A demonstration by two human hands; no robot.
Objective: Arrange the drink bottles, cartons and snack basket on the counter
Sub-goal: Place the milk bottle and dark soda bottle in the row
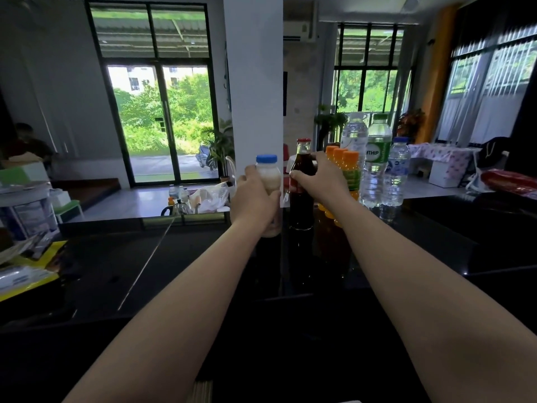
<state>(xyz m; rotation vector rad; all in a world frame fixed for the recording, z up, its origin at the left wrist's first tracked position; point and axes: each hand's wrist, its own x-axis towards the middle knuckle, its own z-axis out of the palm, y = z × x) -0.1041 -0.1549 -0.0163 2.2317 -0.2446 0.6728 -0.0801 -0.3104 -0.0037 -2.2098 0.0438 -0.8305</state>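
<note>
My left hand [252, 196] grips a pale milky bottle [268, 177] with a blue cap, its base on the black counter [174, 271]. Just to its right, my right hand [319, 181] is wrapped around a dark cola bottle [302, 205] with a red cap. Behind that hand stand three orange-capped juice bottles [348, 170] in a row. Right of them are three clear water bottles: a tall one [353, 135], one with a green label [376, 158], and a smaller one with a blue cap [396, 173].
Papers and a yellow sheet [32, 266] lie at the counter's left edge beside a white appliance [26, 207]. A white pillar [255, 82] rises behind the bottles. A red item [508, 181] lies at the far right. Plastic bags and small bottles [200, 199] sit beyond the counter.
</note>
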